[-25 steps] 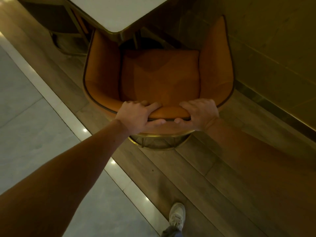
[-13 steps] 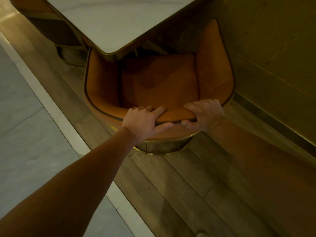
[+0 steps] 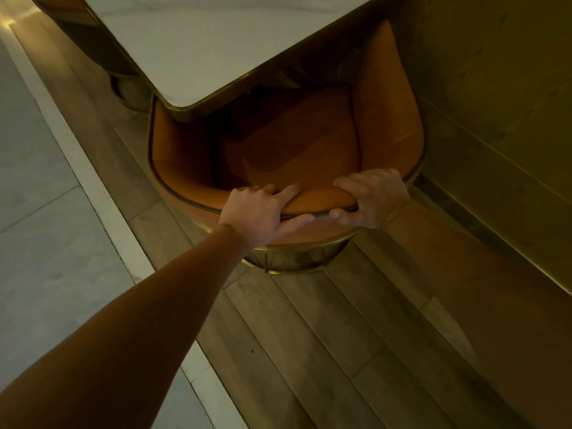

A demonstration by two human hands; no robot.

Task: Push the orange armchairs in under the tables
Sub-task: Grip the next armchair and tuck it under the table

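Left hand: curled over the top rim of the backrest, fingers hooked onto the inner face, thumb pressed along the outer shell; a full clasp, not a pinch.
Right hand: wrapped over the same rim just beside the left, fingers draped inward, thumb tucked under the piping on the outside.
Orange armchair: tub-shaped, orange upholstery with dark piping; front of the seat lies under the table corner, backrest and rear of the cushion stand clear of it.
Base ring: brass-coloured metal, resting on the wood plank floor; legs mostly hidden.
Table: pale top with a gold edge band, rounded corner overhanging the chair's left arm.
Wall panel: runs close along the chair's right arm; whether the two touch cannot be told.
Second chair: a dark shape at the far side of the table, too dim to identify with certainty.
Pale tile floor: lies left of the planks, divided from them by a light strip.
Step in hand: pushing this armchair in, judged partly done.
Next move calls for: an even forward push from both hands, kept straight so the right arm stays off the wall and the left arm passes beneath the table edge.
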